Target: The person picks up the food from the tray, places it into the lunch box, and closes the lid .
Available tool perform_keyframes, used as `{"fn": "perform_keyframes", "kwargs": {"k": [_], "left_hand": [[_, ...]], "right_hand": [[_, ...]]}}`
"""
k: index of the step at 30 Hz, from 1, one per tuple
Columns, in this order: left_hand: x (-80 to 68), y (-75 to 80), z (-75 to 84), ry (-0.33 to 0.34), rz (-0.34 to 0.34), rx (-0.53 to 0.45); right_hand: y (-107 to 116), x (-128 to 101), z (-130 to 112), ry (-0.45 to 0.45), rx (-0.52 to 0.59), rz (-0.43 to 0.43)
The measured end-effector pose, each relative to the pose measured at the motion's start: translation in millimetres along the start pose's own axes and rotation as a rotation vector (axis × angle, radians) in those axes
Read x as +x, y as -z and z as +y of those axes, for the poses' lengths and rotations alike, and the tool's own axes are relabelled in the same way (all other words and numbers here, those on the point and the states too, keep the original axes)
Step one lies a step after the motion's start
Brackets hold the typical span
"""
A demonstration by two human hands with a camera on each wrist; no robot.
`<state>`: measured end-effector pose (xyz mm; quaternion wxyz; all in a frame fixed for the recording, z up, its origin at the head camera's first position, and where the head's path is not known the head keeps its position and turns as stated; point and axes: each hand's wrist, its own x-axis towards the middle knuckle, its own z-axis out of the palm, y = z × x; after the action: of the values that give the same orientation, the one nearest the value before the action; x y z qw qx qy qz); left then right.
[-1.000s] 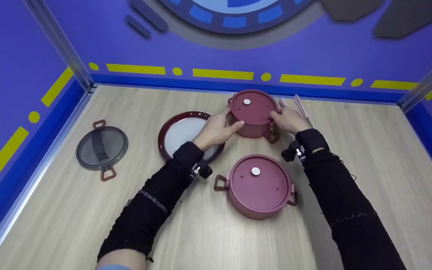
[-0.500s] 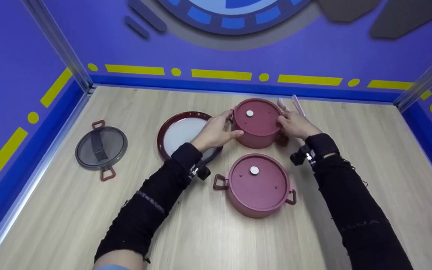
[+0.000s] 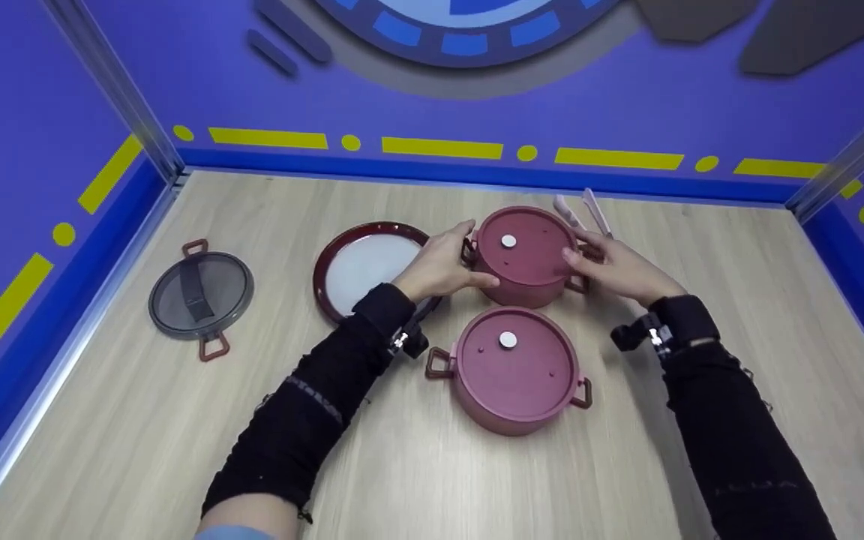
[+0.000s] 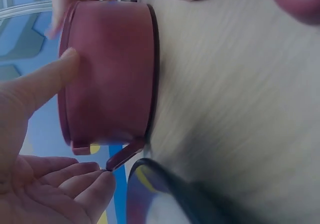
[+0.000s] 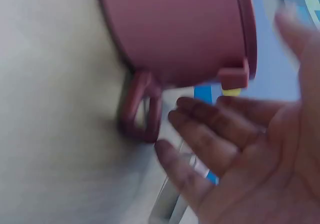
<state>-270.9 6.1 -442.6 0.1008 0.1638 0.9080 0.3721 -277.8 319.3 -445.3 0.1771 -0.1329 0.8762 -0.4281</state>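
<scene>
A small dark red lidded pot (image 3: 526,262) with a white knob stands on the table between my two hands. My left hand (image 3: 443,266) is at its left side; in the left wrist view the thumb rests on the pot wall (image 4: 112,79), and the fairly straight fingers lie by the side handle (image 4: 125,155). My right hand (image 3: 623,271) is at the right side. The right wrist view shows its fingers spread and apart from the pot's other handle (image 5: 131,106). Just in front, a larger pink-red lidded pot (image 3: 514,386) stands with both handles visible.
Left of the hands lies a plate with a dark red rim (image 3: 321,277), partly under the left hand. Farther left is a grey glass lid (image 3: 226,289) with two red handles. Pink tongs (image 3: 597,210) lie behind the right hand. Blue walls enclose the wooden table (image 3: 372,480).
The small pot has come nearer to the larger pot and slightly right, with both hands following. My right hand has moved right and its fingers have come off the pot.
</scene>
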Motion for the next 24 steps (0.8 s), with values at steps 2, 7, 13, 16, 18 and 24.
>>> {"fn": "perform_keyframes", "kwargs": {"k": [2, 7, 13, 16, 18, 24], "left_hand": [[1.7, -1.2, 0.8, -0.003, -0.005, -0.002], [6.4, -4.4, 0.1, -0.037, -0.008, 0.006], [10.6, -7.5, -3.6, -0.076, -0.011, -0.006], [11.2, -7.6, -5.4, -0.094, -0.002, -0.02], [11.4, -7.4, -6.5, -0.105, 0.005, -0.024], [11.5, -6.3, -8.5, -0.105, 0.024, -0.031]], "right_hand": [[-1, -5, 6, 0.02, 0.04, -0.022], [-11, -8, 12, 0.068, 0.031, -0.031], [-20, -3, 17, 0.113, -0.078, 0.06], [-22, -1, 19, 0.132, -0.102, 0.092], [-23, -1, 21, 0.14, -0.106, 0.101], [-25, 1, 21, 0.151, -0.101, 0.115]]}}
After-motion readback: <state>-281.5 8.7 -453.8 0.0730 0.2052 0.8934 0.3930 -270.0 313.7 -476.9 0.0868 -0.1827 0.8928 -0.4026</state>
